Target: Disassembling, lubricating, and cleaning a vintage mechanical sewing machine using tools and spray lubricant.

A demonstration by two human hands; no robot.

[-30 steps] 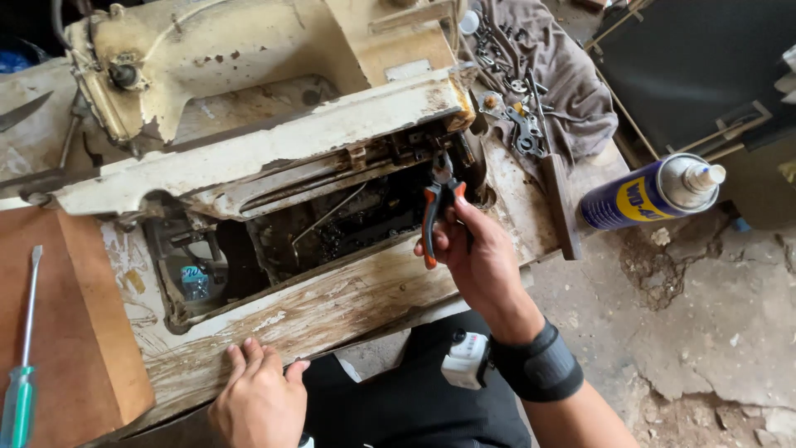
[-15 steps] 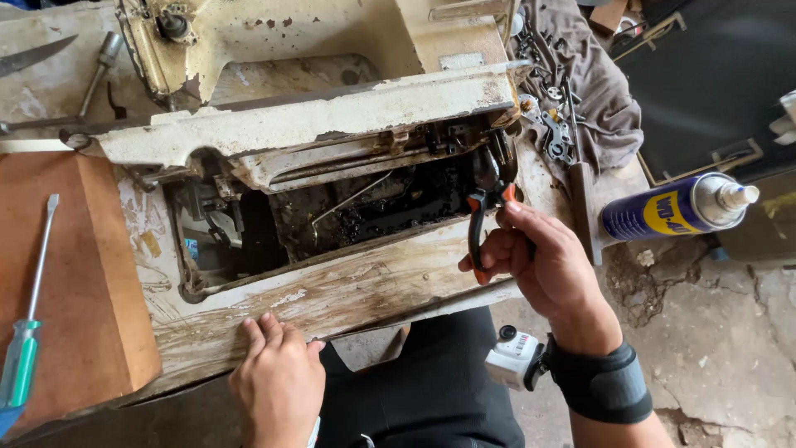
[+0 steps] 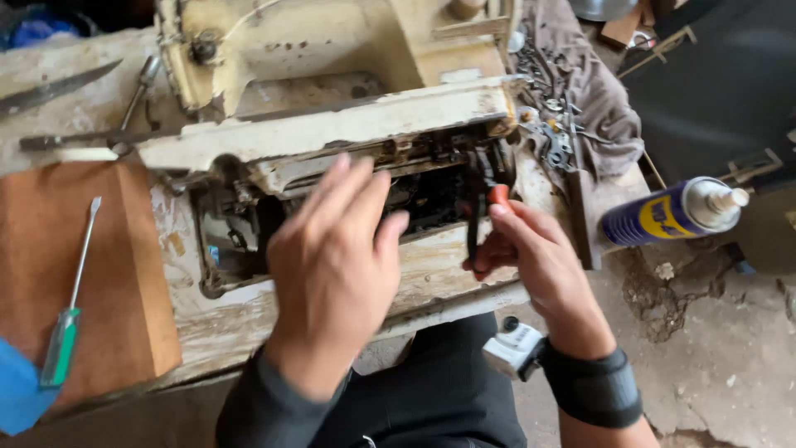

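- The right hand [image 3: 531, 249] holds pliers [image 3: 485, 207] with red handles, fingers closed around them; the jaws point into the open underside of the sewing machine [image 3: 332, 124].
- The left hand [image 3: 336, 257] hovers over the opening, fingers together and loose, holding nothing.
- A green screwdriver [image 3: 70, 307] lies on the board [image 3: 124, 274] at the left.
- A blue spray can [image 3: 672, 211] lies at the right.

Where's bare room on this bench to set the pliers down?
Free: the brown board right of the green screwdriver, and the worn wooden edge below the machine opening. Crowded: the grey cloth strewn with small parts.
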